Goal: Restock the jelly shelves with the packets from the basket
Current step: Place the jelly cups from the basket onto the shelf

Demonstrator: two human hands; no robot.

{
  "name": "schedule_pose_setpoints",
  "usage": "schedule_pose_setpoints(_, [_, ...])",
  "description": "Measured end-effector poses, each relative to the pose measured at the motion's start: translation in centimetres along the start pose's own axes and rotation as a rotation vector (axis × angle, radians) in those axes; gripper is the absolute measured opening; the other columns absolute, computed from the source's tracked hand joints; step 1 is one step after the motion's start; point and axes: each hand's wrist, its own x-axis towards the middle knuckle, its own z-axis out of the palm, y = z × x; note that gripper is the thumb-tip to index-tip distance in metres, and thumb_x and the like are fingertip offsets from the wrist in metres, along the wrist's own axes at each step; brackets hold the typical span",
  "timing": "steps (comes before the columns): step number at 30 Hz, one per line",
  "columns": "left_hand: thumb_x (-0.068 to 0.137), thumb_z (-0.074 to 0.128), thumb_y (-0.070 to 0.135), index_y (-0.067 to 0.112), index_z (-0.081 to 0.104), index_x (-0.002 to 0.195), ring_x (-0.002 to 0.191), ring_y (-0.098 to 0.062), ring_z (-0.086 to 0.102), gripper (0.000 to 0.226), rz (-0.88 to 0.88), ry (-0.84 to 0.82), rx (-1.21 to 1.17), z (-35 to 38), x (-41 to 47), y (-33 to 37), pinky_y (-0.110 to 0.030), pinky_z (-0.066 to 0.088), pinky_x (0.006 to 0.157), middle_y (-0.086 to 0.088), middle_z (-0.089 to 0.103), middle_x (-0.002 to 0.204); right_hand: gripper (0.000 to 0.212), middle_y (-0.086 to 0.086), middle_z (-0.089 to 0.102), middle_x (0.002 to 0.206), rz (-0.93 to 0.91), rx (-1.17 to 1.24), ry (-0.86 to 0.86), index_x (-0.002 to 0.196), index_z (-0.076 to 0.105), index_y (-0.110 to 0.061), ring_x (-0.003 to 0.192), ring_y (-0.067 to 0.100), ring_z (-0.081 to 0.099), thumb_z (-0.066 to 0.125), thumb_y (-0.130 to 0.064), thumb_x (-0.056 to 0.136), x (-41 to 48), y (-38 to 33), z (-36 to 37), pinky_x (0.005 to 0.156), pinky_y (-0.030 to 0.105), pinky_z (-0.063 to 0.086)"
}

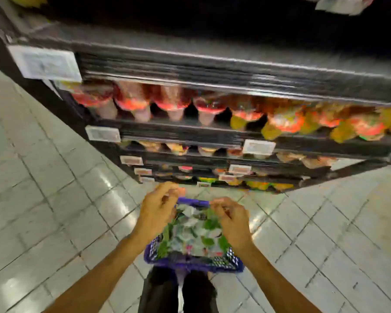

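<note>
A blue plastic basket [193, 264] sits low in front of me, filled with clear jelly packets [191, 233] showing green and white contents. My left hand [159, 210] and my right hand [231, 219] are above the basket's far end with fingers curled. Each hand pinches an upper corner of the top packet. The jelly shelves [212, 134] rise just beyond the basket, with rows of red-lidded cups [174, 102] and orange-yellow packs [287, 125]. The whole view is blurred by motion.
White price tags [44, 62] hang on the dark shelf edges. Lower shelves [212, 172] hold more small cups and yellow packs. Pale floor tiles [54, 199] spread to both sides, and my dark trouser legs [178, 292] stand right behind the basket.
</note>
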Motion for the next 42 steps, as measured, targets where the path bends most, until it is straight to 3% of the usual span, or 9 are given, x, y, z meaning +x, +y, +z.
schedule_pose_setpoints(5, [0.096,0.052,0.004,0.016,0.068,0.092,0.087,-0.025,0.065,0.020,-0.359,0.059,0.048,5.7,-1.6,-20.0,-0.028,0.049,0.077,-0.009,0.071,0.093,0.016,0.009,0.069,0.090,0.285,-0.039,-0.185,0.093,0.070,0.001,0.074,0.000,0.064,0.056,0.007,0.093,4.0,15.2,8.4,0.069,0.009,0.046])
schedule_pose_setpoints(8, [0.098,0.051,0.006,0.003,0.068,0.105,0.095,-0.036,0.066,0.018,-0.516,0.048,0.098,8.9,-1.9,-29.2,-0.039,0.050,0.082,-0.019,0.069,0.100,0.016,0.023,0.068,0.107,0.396,-0.093,-0.289,0.104,0.067,0.006,0.094,0.028,0.064,0.056,-0.002,0.096,6.1,22.0,14.2,0.084,0.033,0.052])
schedule_pose_setpoints(11, [0.100,0.046,0.023,0.002,0.064,0.113,0.096,-0.037,0.064,0.031,-0.547,0.050,0.195,11.0,-0.3,-35.5,-0.038,0.048,0.079,-0.021,0.067,0.103,0.021,0.026,0.065,0.106,0.500,-0.086,-0.320,0.109,0.063,0.007,0.086,0.033,0.062,0.050,-0.007,0.100,8.7,26.7,19.1,0.075,0.032,0.052])
schedule_pose_setpoints(15, [0.095,0.051,0.014,0.017,0.062,0.101,0.077,-0.016,0.055,0.013,-0.421,0.196,0.174,12.6,3.2,-40.3,-0.011,0.034,0.061,0.000,0.062,0.090,0.032,0.006,0.048,0.065,0.558,-0.201,-0.300,0.068,0.052,-0.008,0.066,0.028,0.046,0.045,-0.011,0.098,13.3,31.2,23.5,0.052,0.024,0.039])
schedule_pose_setpoints(19, [0.091,0.051,0.013,0.008,0.058,0.109,0.097,-0.023,0.057,0.019,-0.383,0.204,0.213,13.1,6.4,-44.0,-0.030,0.043,0.082,-0.005,0.060,0.105,0.018,0.015,0.062,0.100,0.711,0.024,-0.289,0.087,0.062,-0.010,0.088,0.029,0.059,0.048,-0.011,0.098,16.8,34.4,25.7,0.089,0.041,0.052])
schedule_pose_setpoints(29, [0.089,0.055,0.055,-0.002,0.056,0.121,0.116,-0.039,0.055,0.065,-0.663,-0.002,0.760,15.2,12.2,-45.9,-0.042,0.043,0.096,-0.022,0.060,0.122,0.036,0.019,0.062,0.126,0.962,0.357,-0.154,0.128,0.056,-0.002,0.115,0.035,0.061,0.048,-0.026,0.102,20.5,36.7,27.4,0.079,0.039,0.052])
schedule_pose_setpoints(34, [0.072,0.083,0.037,0.008,0.064,0.119,0.103,-0.023,0.065,0.058,-0.913,0.019,-0.038,11.7,11.2,-42.2,-0.034,0.052,0.090,-0.006,0.069,0.114,0.029,0.010,0.070,0.094,0.933,0.428,-0.094,0.097,0.066,-0.011,0.076,0.019,0.065,0.055,-0.037,0.098,17.6,34.4,22.9,0.060,0.027,0.050])
schedule_pose_setpoints(39, [0.069,0.078,0.029,0.008,0.060,0.126,0.111,-0.027,0.066,0.063,-0.892,-0.189,-0.684,7.1,6.6,-32.5,-0.038,0.056,0.087,-0.013,0.069,0.120,0.031,-0.003,0.070,0.107,0.794,0.550,-0.096,0.111,0.068,-0.017,0.100,0.017,0.063,0.064,-0.039,0.090,13.0,25.6,16.3,0.083,0.034,0.048])
schedule_pose_setpoints(42, [0.072,0.076,0.023,0.010,0.058,0.122,0.108,-0.028,0.068,0.055,-0.783,-0.176,-0.753,5.1,4.6,-23.8,-0.039,0.059,0.084,-0.017,0.067,0.121,0.023,0.001,0.071,0.109,0.643,0.672,-0.117,0.109,0.066,-0.012,0.094,0.017,0.069,0.060,-0.028,0.095,10.2,17.5,11.7,0.076,0.029,0.055])
